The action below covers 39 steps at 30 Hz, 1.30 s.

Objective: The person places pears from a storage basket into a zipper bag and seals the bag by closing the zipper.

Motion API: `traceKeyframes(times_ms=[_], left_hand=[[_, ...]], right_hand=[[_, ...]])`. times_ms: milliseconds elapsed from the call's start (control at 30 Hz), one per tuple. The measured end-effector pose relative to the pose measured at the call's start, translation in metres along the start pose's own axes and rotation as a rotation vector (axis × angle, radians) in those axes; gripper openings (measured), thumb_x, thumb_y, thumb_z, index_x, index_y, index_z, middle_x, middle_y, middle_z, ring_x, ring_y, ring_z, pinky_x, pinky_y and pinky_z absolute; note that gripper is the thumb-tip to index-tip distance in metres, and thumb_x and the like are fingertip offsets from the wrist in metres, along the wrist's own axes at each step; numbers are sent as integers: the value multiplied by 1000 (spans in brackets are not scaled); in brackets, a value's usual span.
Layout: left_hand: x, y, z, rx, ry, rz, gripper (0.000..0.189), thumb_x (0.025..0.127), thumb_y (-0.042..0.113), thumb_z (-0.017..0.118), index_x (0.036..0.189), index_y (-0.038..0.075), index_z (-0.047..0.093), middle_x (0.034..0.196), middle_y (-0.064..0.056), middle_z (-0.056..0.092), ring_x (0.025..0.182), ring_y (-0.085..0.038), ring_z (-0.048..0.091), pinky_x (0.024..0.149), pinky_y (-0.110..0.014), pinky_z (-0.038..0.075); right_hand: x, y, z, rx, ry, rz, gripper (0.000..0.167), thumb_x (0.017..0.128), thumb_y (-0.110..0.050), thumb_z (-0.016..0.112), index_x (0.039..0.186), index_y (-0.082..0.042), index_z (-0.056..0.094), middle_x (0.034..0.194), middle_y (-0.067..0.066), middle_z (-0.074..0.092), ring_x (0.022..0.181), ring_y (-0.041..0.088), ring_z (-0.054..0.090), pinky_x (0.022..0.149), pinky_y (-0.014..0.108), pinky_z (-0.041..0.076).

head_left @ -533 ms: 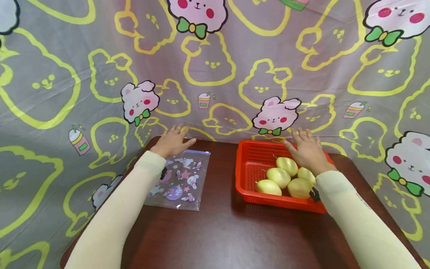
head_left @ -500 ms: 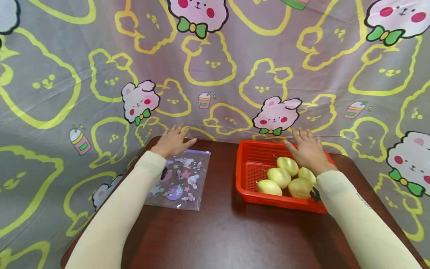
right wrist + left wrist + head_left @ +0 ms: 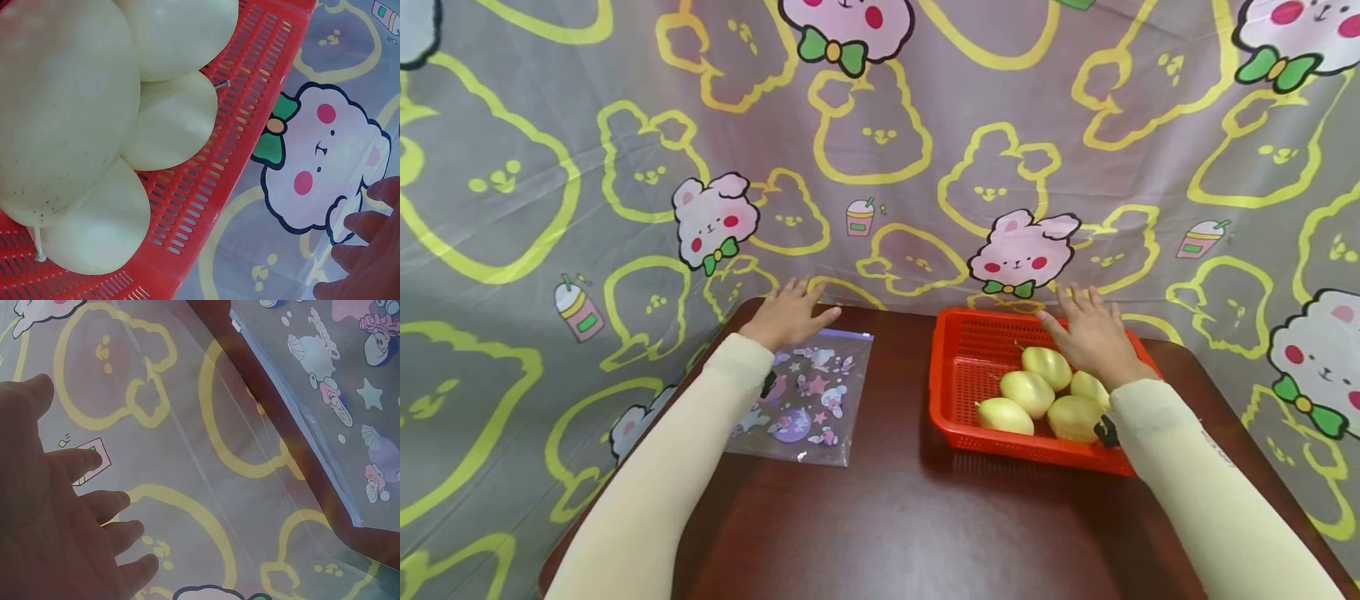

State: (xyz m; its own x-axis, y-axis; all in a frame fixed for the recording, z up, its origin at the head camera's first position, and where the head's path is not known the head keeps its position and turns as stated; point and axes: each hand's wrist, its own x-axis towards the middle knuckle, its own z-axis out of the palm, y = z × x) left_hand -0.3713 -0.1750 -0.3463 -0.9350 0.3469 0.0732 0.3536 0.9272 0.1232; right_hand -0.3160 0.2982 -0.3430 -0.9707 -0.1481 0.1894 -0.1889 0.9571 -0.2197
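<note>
My left hand (image 3: 790, 317) hovers, fingers spread, over the back part of a clear zip bag (image 3: 812, 400) printed with pink and purple cartoon figures. In the left wrist view the bag's zip strip (image 3: 294, 406) lies apart from the fingers. My right hand (image 3: 1090, 337) is held with straight fingers above the right side of a red plastic basket (image 3: 934, 375). Inside the basket lie several pale yellow pears (image 3: 1027, 393) with stems. Seen from the right wrist, the pears (image 3: 69, 106) are close to the camera, and the right hand (image 3: 369, 250) is beyond the basket rim, holding nothing.
A dark reddish-brown table (image 3: 865, 517) carries the bag and the basket. Behind and beside it hangs a grey cloth (image 3: 910, 200) with yellow outlines and white cartoon rabbits, close to the table's back edge.
The head view has shifted slightly, so the background sits a little differently. Both hands keep the same pose; bag, basket and pears stay in place.
</note>
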Motion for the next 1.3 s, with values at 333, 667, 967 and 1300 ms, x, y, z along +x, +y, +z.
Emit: traceKeyframes(times_ms=[333,667,967,1300], left_hand=[[-6,-13,-2,-16,19,-10,82,96,69,27,156,14,19,156,-25,19,142,-45,15,111,-61,13],[-17,-26,-6,-93,63,-4,80,97,60,41,154,7,23,157,-21,22,142,-39,22,110,-57,22],[-47,-51,-6,-139,83,22,72,98,53,48,149,3,35,151,-20,35,137,-38,33,109,-55,27],[-65,-74,5,-143,94,-20,60,97,38,58,142,1,45,137,-20,52,123,-38,50,100,-55,39]], right_hand=[[-4,-10,-2,29,8,-6,80,100,-60,26,155,-4,13,156,28,10,142,48,0,107,67,-4],[-7,-20,-9,44,15,-4,80,101,-60,27,155,-2,15,157,26,11,142,47,2,109,65,-1],[-19,-47,-4,129,32,-20,81,97,-56,47,154,-4,22,153,24,28,139,48,20,107,64,17],[-39,-85,2,230,67,-44,77,96,-52,53,154,-9,26,153,23,29,136,47,28,105,64,23]])
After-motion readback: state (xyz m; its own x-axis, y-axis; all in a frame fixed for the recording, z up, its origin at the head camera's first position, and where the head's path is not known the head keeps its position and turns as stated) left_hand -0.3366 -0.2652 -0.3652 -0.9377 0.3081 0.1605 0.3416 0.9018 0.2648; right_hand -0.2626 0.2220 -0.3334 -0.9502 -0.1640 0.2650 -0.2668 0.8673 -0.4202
